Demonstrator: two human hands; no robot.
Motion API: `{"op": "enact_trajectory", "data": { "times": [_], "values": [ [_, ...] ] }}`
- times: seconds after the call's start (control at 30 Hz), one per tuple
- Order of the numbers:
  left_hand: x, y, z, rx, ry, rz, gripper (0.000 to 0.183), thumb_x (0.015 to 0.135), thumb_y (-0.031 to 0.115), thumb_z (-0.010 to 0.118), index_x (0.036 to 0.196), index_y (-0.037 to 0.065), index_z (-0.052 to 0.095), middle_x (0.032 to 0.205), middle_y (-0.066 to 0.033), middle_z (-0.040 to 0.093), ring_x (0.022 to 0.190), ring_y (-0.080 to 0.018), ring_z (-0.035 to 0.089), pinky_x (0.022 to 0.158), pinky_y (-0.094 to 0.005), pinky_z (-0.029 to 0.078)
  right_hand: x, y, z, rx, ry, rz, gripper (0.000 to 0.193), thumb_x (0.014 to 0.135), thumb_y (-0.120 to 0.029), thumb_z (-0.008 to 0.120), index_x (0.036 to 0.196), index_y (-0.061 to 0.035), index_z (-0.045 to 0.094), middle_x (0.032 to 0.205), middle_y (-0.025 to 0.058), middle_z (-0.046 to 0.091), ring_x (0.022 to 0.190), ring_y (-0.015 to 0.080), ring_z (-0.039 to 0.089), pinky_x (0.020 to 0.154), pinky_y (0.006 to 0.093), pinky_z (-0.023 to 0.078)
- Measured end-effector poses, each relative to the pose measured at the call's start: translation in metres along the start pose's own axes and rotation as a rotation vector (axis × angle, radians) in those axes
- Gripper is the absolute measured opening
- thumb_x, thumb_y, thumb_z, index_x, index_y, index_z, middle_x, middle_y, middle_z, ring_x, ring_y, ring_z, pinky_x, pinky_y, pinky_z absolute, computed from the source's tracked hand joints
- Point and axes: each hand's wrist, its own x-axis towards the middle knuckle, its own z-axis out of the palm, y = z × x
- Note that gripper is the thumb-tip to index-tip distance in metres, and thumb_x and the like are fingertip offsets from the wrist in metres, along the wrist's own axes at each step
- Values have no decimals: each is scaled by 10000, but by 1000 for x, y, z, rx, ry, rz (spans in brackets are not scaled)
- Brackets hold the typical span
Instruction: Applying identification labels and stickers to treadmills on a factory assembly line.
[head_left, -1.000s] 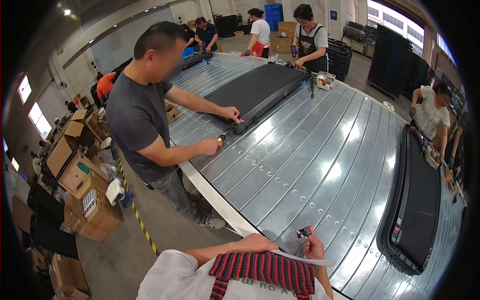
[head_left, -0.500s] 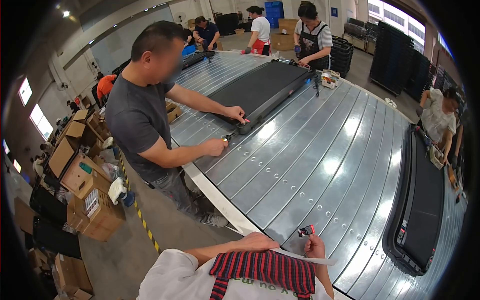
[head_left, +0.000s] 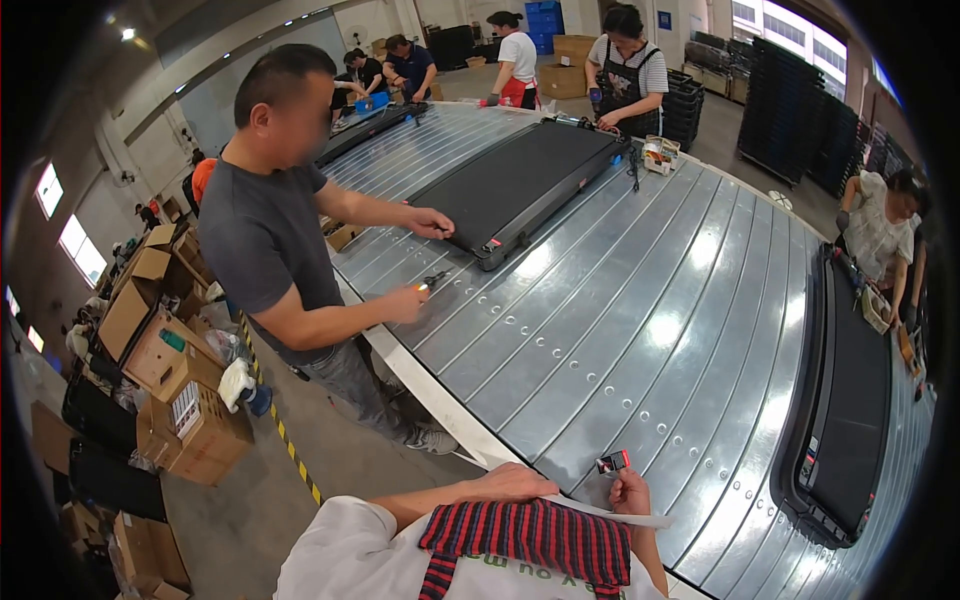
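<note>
My left hand (head_left: 518,483) is closed on the left end of a white paper strip (head_left: 625,518), which stretches to the right in front of my chest. In the fingers of my right hand (head_left: 631,493) is a small red and black label (head_left: 612,462), just above the metal tabletop (head_left: 560,430). The strip passes just below this hand; whether they touch is unclear. Part of my left fingers is hidden behind the strip and the apron.
A co-worker (head_left: 265,200) at left holds a small hand tool (head_left: 432,280) beside a long black panel (head_left: 520,185). Another black panel (head_left: 845,430) lies at right, with a person (head_left: 885,230) beyond it. Cardboard boxes (head_left: 200,435) stand on the floor at left.
The co-worker's upper hand has drawn back left from the panel's corner, where a small red mark now shows. Their tool hand has shifted left too. My hands have hardly moved.
</note>
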Motion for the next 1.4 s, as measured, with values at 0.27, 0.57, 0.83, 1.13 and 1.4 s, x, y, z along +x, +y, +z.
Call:
{"op": "enact_trajectory", "data": {
  "times": [0.27, 0.57, 0.83, 1.13, 1.4],
  "values": [
    [-5, -3, 0, -66, 145, 66, 191, 740, 136, 451, 921, 113, 506, 804, -108, 584, 787, -315, 565, 643, -402, 438, 6, 4, 1, -13, -1, 5, 77, 802, -137, 548, 789, -101, 482, 536, 0, 475, 423, 89, 424, 370, 194, 334],
    [-8, -3, -2, -63, 65, -20, 213, 755, 146, 445, 955, 120, 517, 865, -99, 600, 824, -307, 570, 667, -393, 444, 8, 4, 9, -30, -2, 34, 65, 803, -126, 542, 783, -102, 486, 538, -3, 476, 422, 86, 425, 369, 187, 338],
    [-25, -1, -2, -52, 114, -3, 243, 763, 151, 431, 988, 91, 503, 862, -139, 583, 846, -323, 557, 691, -400, 435, 20, 5, 16, -87, -42, 83, 62, 806, -133, 535, 781, -95, 494, 539, -5, 474, 420, 86, 427, 368, 187, 347],
    [-61, -12, 13, -50, 238, -72, 199, 749, 156, 427, 930, 117, 501, 855, -113, 581, 837, -314, 560, 703, -399, 441, 26, 21, 48, -160, -112, 87, 70, 810, -145, 526, 779, -90, 494, 523, -7, 462, 410, 93, 422, 368, 201, 332],
    [-109, -2, 42, -222, 246, -246, 210, 779, 221, 413, 952, 146, 504, 896, -120, 579, 855, -329, 554, 714, -398, 433, 10, 52, 69, -301, -149, 142, 79, 805, -136, 533, 782, -74, 490, 527, 14, 473, 403, 108, 418, 366, 217, 322]
  ]
}}
